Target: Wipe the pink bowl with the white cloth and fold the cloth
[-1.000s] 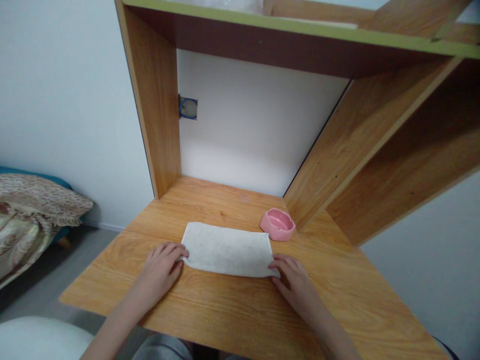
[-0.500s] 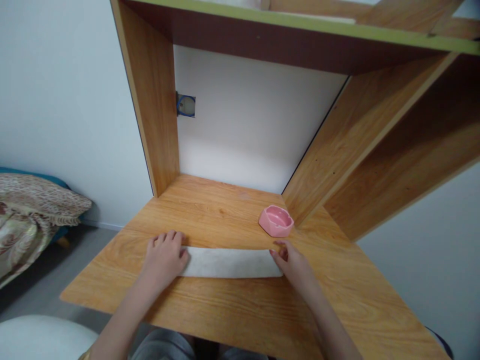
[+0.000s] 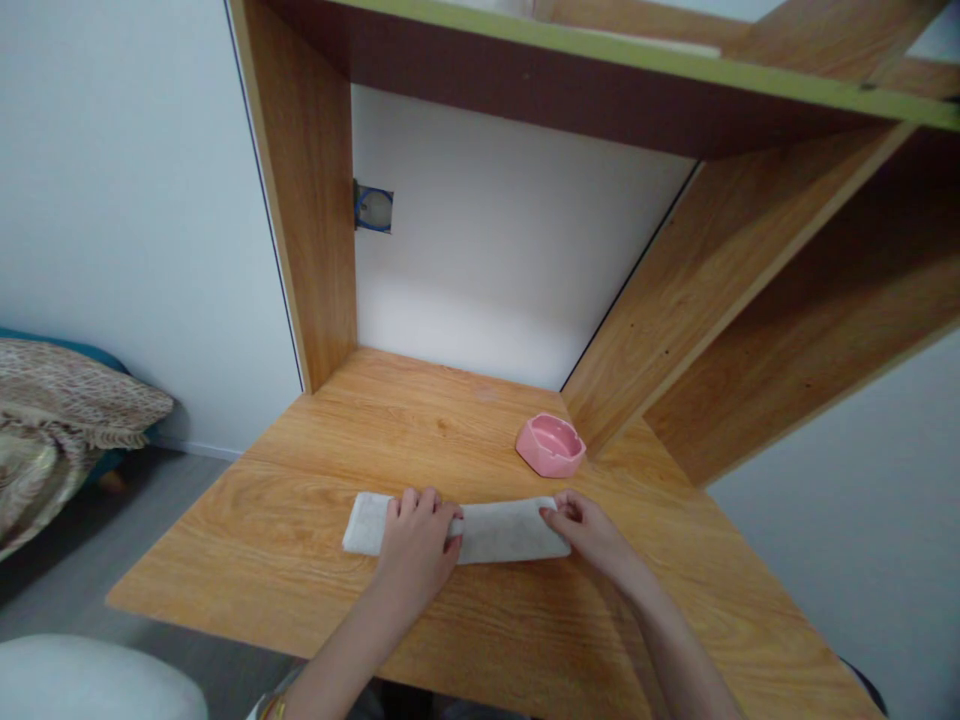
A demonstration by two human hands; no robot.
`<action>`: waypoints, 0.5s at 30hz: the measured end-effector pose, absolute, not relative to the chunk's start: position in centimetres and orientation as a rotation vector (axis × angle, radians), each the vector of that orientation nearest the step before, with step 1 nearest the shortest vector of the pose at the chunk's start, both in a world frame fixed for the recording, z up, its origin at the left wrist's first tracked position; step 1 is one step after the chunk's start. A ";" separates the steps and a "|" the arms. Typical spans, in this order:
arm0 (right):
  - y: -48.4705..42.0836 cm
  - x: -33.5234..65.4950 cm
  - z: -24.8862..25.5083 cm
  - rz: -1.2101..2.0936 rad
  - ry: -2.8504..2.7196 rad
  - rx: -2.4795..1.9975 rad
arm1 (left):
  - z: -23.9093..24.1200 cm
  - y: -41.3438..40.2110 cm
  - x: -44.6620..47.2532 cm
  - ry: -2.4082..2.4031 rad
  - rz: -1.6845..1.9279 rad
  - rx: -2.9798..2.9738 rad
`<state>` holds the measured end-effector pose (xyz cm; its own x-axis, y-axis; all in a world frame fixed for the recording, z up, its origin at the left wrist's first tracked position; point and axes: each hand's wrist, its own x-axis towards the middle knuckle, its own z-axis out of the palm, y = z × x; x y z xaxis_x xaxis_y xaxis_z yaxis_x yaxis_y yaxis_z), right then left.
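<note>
A white cloth [image 3: 495,530], folded into a long narrow strip, lies on the wooden desk [image 3: 315,570] near its front. My left hand [image 3: 416,545] lies flat on the strip left of its middle, fingers stretched out over it. At the strip's right end my right hand [image 3: 589,528] rests with its fingers curled onto the far corner of the cloth. The strip's left end sticks out bare beyond my left hand.
A small pink dish [image 3: 550,445] stands just behind the cloth, by the slanted wooden side panel [image 3: 675,300]. A wooden upright [image 3: 311,220] and an overhead shelf [image 3: 600,60] frame the desk. A patterned blanket [image 3: 52,420] lies at the left, and a white rounded seat [image 3: 90,685] sits below.
The cloth went from a wide rectangle to a narrow strip, folded in half lengthwise. My left hand then slid right from the strip's left end to near its middle.
</note>
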<state>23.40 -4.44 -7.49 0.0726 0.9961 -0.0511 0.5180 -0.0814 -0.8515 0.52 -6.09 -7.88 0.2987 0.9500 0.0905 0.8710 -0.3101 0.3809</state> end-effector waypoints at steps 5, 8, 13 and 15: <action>-4.6 19.4 -2.2 0.950 -1.601 -1.546 | -7.3 -6.4 -0.1 1.625 0.448 2.277; -4.2 16.1 0.1 0.861 -1.762 -1.504 | -6.3 -7.0 -2.5 1.687 0.518 2.244; -3.2 9.8 1.1 0.629 -2.080 -1.559 | -5.6 -8.2 -8.1 2.134 0.426 2.018; -3.1 6.8 0.4 0.592 -2.192 -1.526 | -6.0 -8.4 -9.1 2.142 0.342 1.972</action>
<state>6.83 -3.12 0.44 -0.3220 0.9429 0.0850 0.7721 0.3135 -0.5528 -9.10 -8.42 -5.99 -0.0830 0.9965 0.0031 0.9481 0.0780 0.3083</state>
